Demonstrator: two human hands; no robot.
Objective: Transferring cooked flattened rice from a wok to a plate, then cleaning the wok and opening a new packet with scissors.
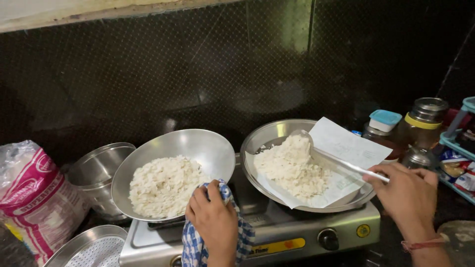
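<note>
A tilted steel pan [208, 148] full of white flakes [163, 185] sits on the left burner of a steel stove [297, 232]. My left hand [213, 222] grips its near rim through a blue checked cloth [195, 247]. My right hand [408, 193] holds a long steel ladle [341, 163] whose bowl, heaped with flakes, hovers over a steel plate [262, 136]. That plate is lined with white paper [351, 143] and carries a pile of flakes [292, 170].
A pink and white plastic bag [29, 193] lies at the left beside a steel pot [96, 170] and a perforated steel lid [91, 249]. Jars [423, 123] and a teal rack [457, 148] crowd the right. A dark tiled wall stands behind.
</note>
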